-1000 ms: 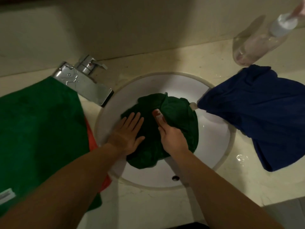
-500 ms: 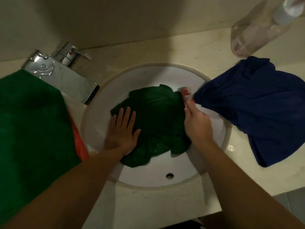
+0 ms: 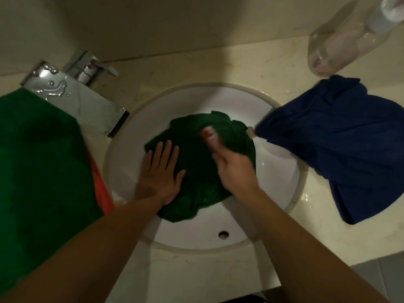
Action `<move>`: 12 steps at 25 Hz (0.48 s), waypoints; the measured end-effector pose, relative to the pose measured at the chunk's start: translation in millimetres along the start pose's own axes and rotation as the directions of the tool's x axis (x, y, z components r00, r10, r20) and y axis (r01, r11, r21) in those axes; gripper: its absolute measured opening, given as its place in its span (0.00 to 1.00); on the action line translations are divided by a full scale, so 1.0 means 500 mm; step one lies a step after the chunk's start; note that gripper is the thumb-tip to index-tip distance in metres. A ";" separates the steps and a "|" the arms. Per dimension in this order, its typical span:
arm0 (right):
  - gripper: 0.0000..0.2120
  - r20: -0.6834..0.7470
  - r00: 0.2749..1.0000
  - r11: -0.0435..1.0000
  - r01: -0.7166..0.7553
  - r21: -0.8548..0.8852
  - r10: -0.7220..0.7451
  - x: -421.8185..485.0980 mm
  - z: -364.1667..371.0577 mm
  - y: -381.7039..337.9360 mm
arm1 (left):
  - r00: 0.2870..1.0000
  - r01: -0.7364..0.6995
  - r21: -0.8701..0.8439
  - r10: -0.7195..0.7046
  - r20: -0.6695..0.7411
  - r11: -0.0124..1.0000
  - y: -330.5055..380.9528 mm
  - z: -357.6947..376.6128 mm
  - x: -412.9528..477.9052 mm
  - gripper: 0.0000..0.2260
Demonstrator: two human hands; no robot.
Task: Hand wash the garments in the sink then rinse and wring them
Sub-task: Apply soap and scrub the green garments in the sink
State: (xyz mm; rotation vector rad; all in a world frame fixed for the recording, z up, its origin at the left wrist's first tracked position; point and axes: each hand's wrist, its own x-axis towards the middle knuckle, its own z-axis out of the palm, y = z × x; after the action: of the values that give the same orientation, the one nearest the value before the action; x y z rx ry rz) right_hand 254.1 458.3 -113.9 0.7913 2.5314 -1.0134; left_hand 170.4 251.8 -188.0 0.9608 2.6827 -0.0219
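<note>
While our left hand (image 3: 160, 173) lies flat, fingers spread, pinning the green garment (image 3: 196, 165) in the sink (image 3: 277, 178) bowl, our right hand (image 3: 235, 169), apart and blurred, grips a small red-and-white piece (image 3: 208, 134) against the cloth, likely to scrub.

In the sink (image 3: 218, 99), the left hand (image 3: 161, 176) is pressing the garment (image 3: 197, 189) flat while the right hand (image 3: 235, 169) is holding a red-white object (image 3: 208, 135) against it.

Dark green garment (image 3: 203, 171) in white sink (image 3: 277, 178); navy garment (image 3: 341, 145), green towel (image 3: 39, 160), orange cloth (image 3: 101, 189) on cream, faintly veined counter (image 3: 196, 272); chrome faucet (image 3: 87, 106).
</note>
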 end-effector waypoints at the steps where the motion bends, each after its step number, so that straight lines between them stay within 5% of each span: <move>1: 0.23 0.111 0.993 0.998 0.042 -0.056 -0.036 -0.013 0.019 -0.015 | 1.000 0.006 0.005 -0.006 -0.007 1.000 0.001 0.000 0.001 0.33; 3: 0.26 0.123 0.988 0.993 -0.083 -0.078 0.093 -0.010 -0.013 0.002 | 1.000 0.008 -0.002 -0.008 -0.006 1.000 0.001 -0.003 0.003 0.32; 6: 0.18 -0.065 0.945 0.937 -0.326 -0.129 0.320 0.017 -0.098 0.061 | 1.000 0.000 -0.005 0.000 0.005 1.000 0.000 0.001 0.003 0.32; 8: 0.20 -0.095 0.971 0.970 -0.228 -0.088 0.220 0.017 -0.081 0.028 | 1.000 0.002 -0.022 -0.002 -0.007 1.000 -0.001 0.000 0.005 0.33; 10: 0.24 0.041 0.998 0.996 -0.033 -0.079 0.037 -0.006 -0.005 -0.025 | 0.999 0.003 -0.011 -0.003 -0.043 1.000 -0.001 0.002 0.002 0.32; 12: 0.21 0.113 0.993 0.990 -0.009 -0.143 0.025 -0.021 0.006 -0.017 | 0.998 -0.001 -0.012 0.001 -0.062 1.000 0.001 0.004 0.004 0.32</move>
State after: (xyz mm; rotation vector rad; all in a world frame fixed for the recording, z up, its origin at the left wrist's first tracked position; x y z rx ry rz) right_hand 257.5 447.0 -106.6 0.6929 2.4625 -0.8371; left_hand 169.7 253.1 -190.2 0.9749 2.7357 0.0242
